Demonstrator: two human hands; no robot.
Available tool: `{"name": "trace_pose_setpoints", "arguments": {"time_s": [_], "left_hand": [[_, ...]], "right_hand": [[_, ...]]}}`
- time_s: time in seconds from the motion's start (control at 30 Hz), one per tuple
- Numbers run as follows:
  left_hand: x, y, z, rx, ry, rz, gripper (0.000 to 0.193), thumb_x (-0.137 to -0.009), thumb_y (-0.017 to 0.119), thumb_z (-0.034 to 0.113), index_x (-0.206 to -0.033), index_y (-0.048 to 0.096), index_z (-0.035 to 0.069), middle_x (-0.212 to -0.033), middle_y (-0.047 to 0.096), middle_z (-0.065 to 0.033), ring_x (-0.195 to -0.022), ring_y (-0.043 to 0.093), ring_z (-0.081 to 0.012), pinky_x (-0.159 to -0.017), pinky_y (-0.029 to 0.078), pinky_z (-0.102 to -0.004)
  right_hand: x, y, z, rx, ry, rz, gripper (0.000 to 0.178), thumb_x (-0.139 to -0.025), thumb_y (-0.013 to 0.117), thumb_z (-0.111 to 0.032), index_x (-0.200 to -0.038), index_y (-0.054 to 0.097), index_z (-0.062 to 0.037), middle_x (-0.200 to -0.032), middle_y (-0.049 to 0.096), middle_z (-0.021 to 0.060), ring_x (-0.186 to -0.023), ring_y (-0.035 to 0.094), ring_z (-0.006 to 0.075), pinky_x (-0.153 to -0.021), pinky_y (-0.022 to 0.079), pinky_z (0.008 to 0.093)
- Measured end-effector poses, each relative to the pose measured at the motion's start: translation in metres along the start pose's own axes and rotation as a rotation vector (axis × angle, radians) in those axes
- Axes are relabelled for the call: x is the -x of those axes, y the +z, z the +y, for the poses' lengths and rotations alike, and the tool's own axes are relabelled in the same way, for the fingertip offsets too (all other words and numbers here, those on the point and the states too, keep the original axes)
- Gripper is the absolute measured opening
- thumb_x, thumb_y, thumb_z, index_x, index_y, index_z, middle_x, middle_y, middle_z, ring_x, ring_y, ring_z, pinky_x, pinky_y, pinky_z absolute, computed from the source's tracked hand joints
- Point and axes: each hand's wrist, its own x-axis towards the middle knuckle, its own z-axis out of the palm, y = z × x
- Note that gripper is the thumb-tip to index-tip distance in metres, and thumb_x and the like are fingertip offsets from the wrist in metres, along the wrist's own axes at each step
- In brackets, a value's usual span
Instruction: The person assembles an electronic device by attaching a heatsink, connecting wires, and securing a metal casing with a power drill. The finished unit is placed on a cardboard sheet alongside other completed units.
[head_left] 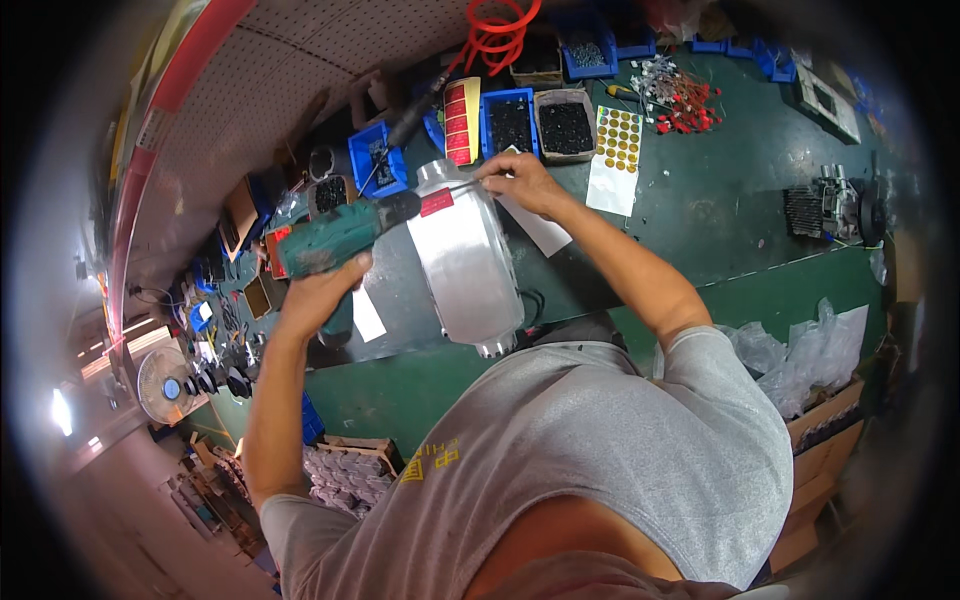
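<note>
Left hand [325,295] was closed in a grip, left of the silver housing [465,270] | left forearm [277,410] stood steep | right hand [525,183] was by the housing's upper-right edge, fingers [497,170] bent | right forearm [630,260] slanted from its right

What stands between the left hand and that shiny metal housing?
Only the green drill that the left hand grips, its bit reaching across the metal housing's upper end toward the right hand; nothing else visible blocks it.
</note>
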Motion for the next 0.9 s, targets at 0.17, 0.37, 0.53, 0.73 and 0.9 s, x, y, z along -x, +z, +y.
{"name": "trace_pose_setpoints", "arguments": {"time_s": [0.17,0.37,0.53,0.73,0.9], "left_hand": [[-0.039,0.007,0.082,-0.187,0.134,-0.07,0.037,-0.089,0.078,0.019,-0.122,0.068,0.006,-0.108,0.07,-0.0031,-0.095,0.06,-0.013,-0.088,0.05,-0.0301],[-0.091,0.001,0.067,-0.306,0.331,-0.145,0.04,-0.085,0.081,0.023,-0.12,0.068,0.006,-0.11,0.072,-0.0066,-0.1,0.064,-0.0171,-0.092,0.051,-0.034],[-0.099,0.006,0.087,-0.512,0.318,-0.169,0.042,-0.082,0.081,0.026,-0.118,0.07,0.007,-0.108,0.074,-0.0127,-0.099,0.069,-0.0252,-0.093,0.052,-0.0389],[-0.107,-0.001,0.089,-0.52,0.327,-0.197,0.042,-0.081,0.082,0.025,-0.117,0.07,0.007,-0.106,0.074,-0.0134,-0.098,0.07,-0.0251,-0.093,0.053,-0.0395],[-0.106,0.002,0.093,-0.535,0.294,-0.207,0.041,-0.081,0.081,0.023,-0.117,0.069,0.006,-0.105,0.074,-0.0141,-0.096,0.07,-0.0258,-0.092,0.053,-0.039]], "right_hand": [[-0.03,0.006,0.031,0.211,-0.141,0.09,0.028,-0.088,0.055,0.006,-0.105,0.075,-0.0021,-0.103,0.073,0.0174,-0.095,0.07,0.0248,-0.089,0.054,0.0333],[-0.028,0.016,0.035,0.305,-0.131,0.071,0.036,-0.09,0.046,0.01,-0.116,0.07,0.001,-0.111,0.071,0.021,-0.108,0.068,0.0302,-0.101,0.051,0.0347],[-0.026,0.012,0.034,0.295,-0.082,0.063,0.038,-0.092,0.044,0.01,-0.118,0.069,0.0011,-0.115,0.071,0.0202,-0.109,0.068,0.0285,-0.101,0.052,0.0341],[-0.027,0.013,0.04,0.202,-0.091,0.046,0.037,-0.092,0.044,0.01,-0.118,0.069,0.0009,-0.113,0.072,0.0192,-0.107,0.069,0.0265,-0.099,0.053,0.0331],[-0.026,0.016,0.045,0.243,-0.129,0.094,0.034,-0.09,0.046,0.009,-0.114,0.07,0.0009,-0.108,0.072,0.0194,-0.102,0.07,0.0283,-0.094,0.054,0.035]]}}
